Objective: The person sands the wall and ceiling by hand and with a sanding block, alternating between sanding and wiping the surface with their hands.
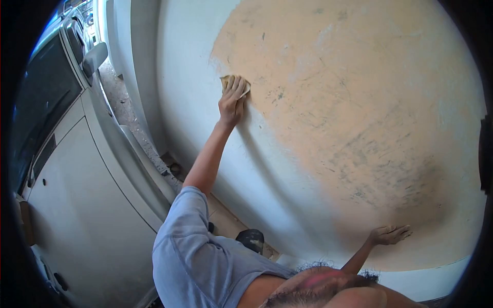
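My left hand [233,97] presses a folded, tan piece of sandpaper [246,90] flat against the wall, at the left edge of a large peach-coloured patch [308,92]. Its fingers lie over the sheet, with the thumb along the right side. Grey scuffs and dark streaks mark the patch, and pale bluish-white wall [190,97] surrounds it. Lower right, my right hand [391,234] is held out with fingers extended and nothing in it, close by the patch's lower part. Pale dust coats both hands.
A light-coloured car [92,190] with a side mirror [95,58] stands close on the left. Beside it runs a narrow strip of floor [120,97] strewn with debris. A dark rounded object [250,239] sits low near the wall's foot, next to my shirt.
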`<action>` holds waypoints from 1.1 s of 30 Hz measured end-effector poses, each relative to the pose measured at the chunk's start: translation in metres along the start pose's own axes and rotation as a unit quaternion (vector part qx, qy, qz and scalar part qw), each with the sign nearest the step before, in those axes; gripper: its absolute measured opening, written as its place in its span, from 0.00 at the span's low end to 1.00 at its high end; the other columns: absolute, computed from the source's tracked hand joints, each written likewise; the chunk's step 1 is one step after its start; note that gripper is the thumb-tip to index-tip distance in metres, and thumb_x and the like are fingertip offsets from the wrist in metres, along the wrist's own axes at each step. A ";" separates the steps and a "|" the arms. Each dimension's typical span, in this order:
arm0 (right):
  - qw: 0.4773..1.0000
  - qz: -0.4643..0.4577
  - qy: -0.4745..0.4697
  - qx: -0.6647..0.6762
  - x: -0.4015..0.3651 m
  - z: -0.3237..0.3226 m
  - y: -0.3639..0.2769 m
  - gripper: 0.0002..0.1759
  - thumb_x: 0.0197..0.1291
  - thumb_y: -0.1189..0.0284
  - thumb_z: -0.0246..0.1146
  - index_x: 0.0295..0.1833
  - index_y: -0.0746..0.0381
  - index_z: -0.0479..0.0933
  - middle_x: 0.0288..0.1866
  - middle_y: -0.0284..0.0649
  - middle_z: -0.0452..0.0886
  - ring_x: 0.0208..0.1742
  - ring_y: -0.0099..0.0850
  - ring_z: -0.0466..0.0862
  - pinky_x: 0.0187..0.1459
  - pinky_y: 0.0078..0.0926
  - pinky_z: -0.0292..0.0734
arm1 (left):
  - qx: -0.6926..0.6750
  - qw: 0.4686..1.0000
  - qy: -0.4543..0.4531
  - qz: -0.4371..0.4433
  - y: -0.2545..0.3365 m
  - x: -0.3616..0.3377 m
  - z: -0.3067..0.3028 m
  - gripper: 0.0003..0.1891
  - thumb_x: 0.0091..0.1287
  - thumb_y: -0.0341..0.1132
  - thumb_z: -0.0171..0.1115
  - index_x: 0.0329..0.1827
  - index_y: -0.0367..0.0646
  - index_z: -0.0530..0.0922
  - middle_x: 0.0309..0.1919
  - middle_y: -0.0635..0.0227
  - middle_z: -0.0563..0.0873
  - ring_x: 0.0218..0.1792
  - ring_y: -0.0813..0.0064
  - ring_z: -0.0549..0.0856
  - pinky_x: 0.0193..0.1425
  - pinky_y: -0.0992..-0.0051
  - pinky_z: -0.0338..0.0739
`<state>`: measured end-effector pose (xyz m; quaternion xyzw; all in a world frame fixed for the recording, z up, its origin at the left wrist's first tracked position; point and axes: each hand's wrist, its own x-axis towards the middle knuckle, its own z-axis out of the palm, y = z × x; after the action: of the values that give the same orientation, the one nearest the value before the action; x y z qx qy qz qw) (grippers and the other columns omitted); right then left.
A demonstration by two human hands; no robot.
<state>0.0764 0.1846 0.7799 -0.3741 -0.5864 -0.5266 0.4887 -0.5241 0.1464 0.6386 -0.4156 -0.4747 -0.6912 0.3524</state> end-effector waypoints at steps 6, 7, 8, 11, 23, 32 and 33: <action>1.000 -0.013 0.014 -0.012 0.003 0.005 0.012 0.32 0.74 0.56 0.39 0.70 0.71 0.63 0.71 0.62 0.62 0.71 0.60 0.62 0.69 0.56 0.57 | -0.015 0.989 -0.062 0.134 0.065 0.276 0.042 0.20 0.74 0.40 0.49 0.64 0.41 0.74 0.70 0.58 0.68 0.73 0.58 0.63 0.77 0.59 0.53; 1.000 -0.011 0.004 -0.011 0.003 0.007 0.012 0.33 0.74 0.55 0.38 0.70 0.71 0.63 0.71 0.63 0.62 0.71 0.60 0.62 0.69 0.56 0.57 | -0.049 0.989 -0.038 0.131 0.088 0.282 0.048 0.21 0.74 0.41 0.49 0.64 0.39 0.74 0.70 0.59 0.69 0.73 0.58 0.63 0.77 0.60 0.53; 1.000 -0.011 0.007 -0.013 0.004 0.009 0.013 0.33 0.74 0.55 0.38 0.70 0.71 0.63 0.71 0.63 0.62 0.71 0.60 0.62 0.69 0.56 0.57 | -0.048 0.993 -0.051 0.097 0.093 0.264 0.048 0.18 0.71 0.36 0.51 0.62 0.47 0.76 0.65 0.61 0.74 0.68 0.57 0.69 0.74 0.59 0.59; 1.000 0.004 0.002 -0.012 0.002 0.006 0.013 0.33 0.74 0.54 0.38 0.70 0.71 0.63 0.70 0.63 0.62 0.71 0.60 0.63 0.68 0.55 0.58 | 0.044 0.978 -0.103 0.173 0.086 0.144 0.050 0.23 0.61 0.30 0.57 0.62 0.54 0.76 0.65 0.64 0.76 0.66 0.55 0.73 0.74 0.55 0.60; 1.000 -0.019 0.003 0.005 0.004 0.005 0.009 0.30 0.74 0.60 0.40 0.71 0.71 0.61 0.71 0.63 0.60 0.72 0.59 0.61 0.68 0.55 0.57 | -0.065 0.991 -0.102 0.064 0.176 0.267 0.090 0.19 0.71 0.41 0.53 0.62 0.45 0.75 0.64 0.62 0.76 0.68 0.62 0.71 0.74 0.60 0.59; 1.000 -0.003 -0.018 0.007 0.008 0.001 0.011 0.30 0.74 0.59 0.41 0.70 0.72 0.62 0.72 0.63 0.59 0.72 0.58 0.61 0.69 0.53 0.57 | -0.047 0.994 -0.091 0.041 0.192 -0.034 0.070 0.15 0.67 0.37 0.59 0.55 0.47 0.81 0.58 0.62 0.82 0.64 0.60 0.77 0.73 0.50 0.59; 1.000 -0.009 -0.009 0.013 0.008 0.001 0.012 0.30 0.74 0.59 0.41 0.70 0.72 0.62 0.72 0.62 0.59 0.73 0.58 0.61 0.69 0.53 0.57 | -0.039 0.987 -0.132 0.088 0.196 0.026 0.075 0.17 0.67 0.39 0.60 0.58 0.48 0.80 0.60 0.65 0.81 0.65 0.62 0.75 0.74 0.52 0.58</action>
<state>0.0856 0.1866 0.7909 -0.3672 -0.6010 -0.5199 0.4834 -0.3439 0.1563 0.7484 -0.5567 -0.4516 -0.6145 0.3293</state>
